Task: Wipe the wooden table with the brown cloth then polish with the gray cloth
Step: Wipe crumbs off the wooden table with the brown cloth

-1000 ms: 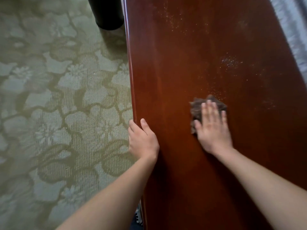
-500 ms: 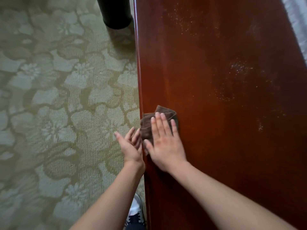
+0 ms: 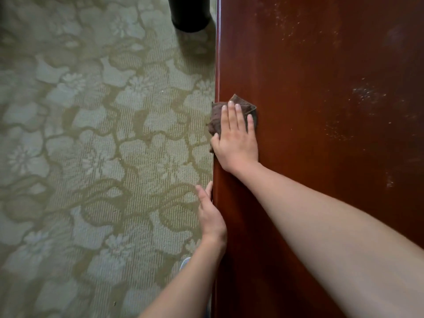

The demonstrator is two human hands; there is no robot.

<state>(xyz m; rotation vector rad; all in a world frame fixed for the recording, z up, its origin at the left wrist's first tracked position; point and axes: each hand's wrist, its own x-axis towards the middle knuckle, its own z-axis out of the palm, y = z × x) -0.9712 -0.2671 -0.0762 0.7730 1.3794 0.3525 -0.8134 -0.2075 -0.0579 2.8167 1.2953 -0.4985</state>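
The wooden table (image 3: 321, 134) is glossy reddish-brown and fills the right half of the head view, with pale dusty specks on its far and right parts. A crumpled brown cloth (image 3: 216, 118) lies at the table's left edge, partly hanging over it. My right hand (image 3: 237, 138) presses flat on the cloth, fingers pointing away from me. My left hand (image 3: 210, 214) sits lower, beside the table's left edge, fingers loosely spread and touching the side of the edge, holding nothing. No gray cloth is visible.
A green floral-patterned carpet (image 3: 96, 157) covers the floor to the left of the table. A black cylindrical object (image 3: 189, 12) stands on the carpet near the table's far left edge. A shoe tip (image 3: 184, 263) shows below my left forearm.
My right hand slid the brown cloth from the table's middle leftward to its left edge, then a little farther away. My left hand came off the tabletop edge and dropped beside it, nearer me.
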